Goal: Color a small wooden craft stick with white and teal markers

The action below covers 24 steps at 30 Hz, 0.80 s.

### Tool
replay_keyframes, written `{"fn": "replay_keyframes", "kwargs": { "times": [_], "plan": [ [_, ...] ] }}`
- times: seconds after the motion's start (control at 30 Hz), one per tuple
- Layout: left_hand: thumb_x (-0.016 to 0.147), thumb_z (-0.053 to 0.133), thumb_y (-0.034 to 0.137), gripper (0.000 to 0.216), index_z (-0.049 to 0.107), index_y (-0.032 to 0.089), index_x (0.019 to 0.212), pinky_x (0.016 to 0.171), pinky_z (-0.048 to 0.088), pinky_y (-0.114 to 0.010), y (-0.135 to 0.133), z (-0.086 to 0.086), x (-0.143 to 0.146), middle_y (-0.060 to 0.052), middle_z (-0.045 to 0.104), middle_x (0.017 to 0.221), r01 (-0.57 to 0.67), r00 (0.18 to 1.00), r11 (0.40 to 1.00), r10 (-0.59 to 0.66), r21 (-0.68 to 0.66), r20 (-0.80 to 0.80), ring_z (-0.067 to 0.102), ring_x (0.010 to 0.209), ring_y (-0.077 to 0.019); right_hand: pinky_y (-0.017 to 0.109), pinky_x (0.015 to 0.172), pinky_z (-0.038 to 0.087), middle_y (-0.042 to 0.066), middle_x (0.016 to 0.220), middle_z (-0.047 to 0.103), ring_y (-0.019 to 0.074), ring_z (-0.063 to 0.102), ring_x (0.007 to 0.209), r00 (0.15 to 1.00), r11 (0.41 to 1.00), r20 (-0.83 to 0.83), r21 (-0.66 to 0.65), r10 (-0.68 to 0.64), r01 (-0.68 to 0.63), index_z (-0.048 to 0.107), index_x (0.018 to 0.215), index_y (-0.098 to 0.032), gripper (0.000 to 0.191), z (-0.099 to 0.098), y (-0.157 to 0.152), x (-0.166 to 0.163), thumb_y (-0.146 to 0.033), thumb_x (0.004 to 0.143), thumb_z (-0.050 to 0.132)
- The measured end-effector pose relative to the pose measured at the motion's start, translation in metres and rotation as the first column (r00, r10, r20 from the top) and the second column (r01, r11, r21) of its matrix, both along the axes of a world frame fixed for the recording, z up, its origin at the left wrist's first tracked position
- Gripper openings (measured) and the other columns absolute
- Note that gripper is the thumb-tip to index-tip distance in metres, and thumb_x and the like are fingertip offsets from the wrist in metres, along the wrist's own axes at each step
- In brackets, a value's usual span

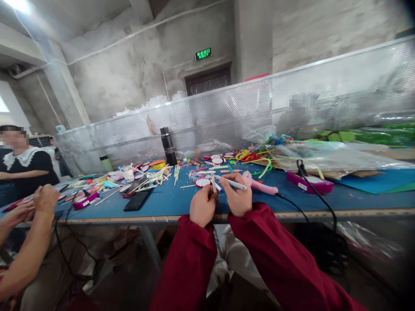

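Note:
Close to the table's front edge, my left hand (pixel 202 206) is closed on a short, pale flat stick (pixel 213 182) that points upward. My right hand (pixel 239 199), just beside it, grips a white pen (pixel 236 183) slanting down to the right. The pen's left end lies near the stick; I cannot tell whether they touch. A pink glue gun (pixel 261 186) with a black cable rests right behind my right hand. Beyond my left hand lies a white disc with a red rim (pixel 202 182). Several sticks and small craft pieces are scattered around it.
On the blue tabletop (pixel 175 203) are a black phone (pixel 138 200), a pile of wooden sticks (pixel 158 178), a black flask (pixel 167 147) and a purple cabled device (pixel 309 183). Plastic bags (pixel 337 157) cover the right side. A co-worker's hands (pixel 45 201) work at left. A perforated screen (pixel 223 116) stands behind.

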State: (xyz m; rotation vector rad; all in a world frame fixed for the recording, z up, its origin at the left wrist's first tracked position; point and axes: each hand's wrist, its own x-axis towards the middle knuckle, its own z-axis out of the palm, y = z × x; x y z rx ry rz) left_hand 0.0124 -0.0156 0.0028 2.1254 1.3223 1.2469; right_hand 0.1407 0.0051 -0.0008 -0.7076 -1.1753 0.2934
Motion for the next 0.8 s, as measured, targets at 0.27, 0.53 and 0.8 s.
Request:
{"fn": "replay_keyframes", "kwargs": {
  "times": [0.27,0.53,0.8],
  "plan": [
    [0.092,0.053,0.024,0.008,0.060,0.022,0.089,0.071,0.041,-0.025,0.0000,0.0003,-0.0002,0.001,0.070,0.079,0.003,1.000,1.000,-0.003,0.001,0.004,0.061,0.077,-0.0157,0.035,0.067,0.052,0.002,0.077,0.067,0.0193,0.063,0.070,0.998,0.998,-0.016,0.006,-0.062,0.062,0.065,0.084,-0.022,0.024,0.0007,-0.0007,0.0003,-0.046,0.086,0.067],
    [0.092,0.053,0.025,0.008,0.059,0.022,0.087,0.069,0.040,-0.025,0.0004,0.0009,0.0003,0.001,0.069,0.079,0.005,1.000,1.000,-0.005,-0.001,0.004,0.060,0.075,-0.0154,0.034,0.064,0.051,0.001,0.073,0.067,0.0195,0.062,0.067,0.999,0.999,0.016,-0.014,-0.031,0.032,0.064,0.082,-0.022,0.022,0.0019,-0.0028,-0.0002,-0.044,0.085,0.067],
    [0.092,0.053,0.024,0.008,0.059,0.022,0.086,0.070,0.040,-0.025,-0.0006,0.0010,0.0002,0.001,0.069,0.079,0.001,1.000,1.000,-0.001,0.004,0.001,0.061,0.076,-0.0156,0.034,0.063,0.051,0.002,0.073,0.068,0.0199,0.062,0.066,1.000,1.000,0.006,-0.013,-0.001,0.001,0.064,0.083,-0.023,0.025,-0.0002,-0.0005,0.0004,-0.047,0.085,0.068]
  ]
}}
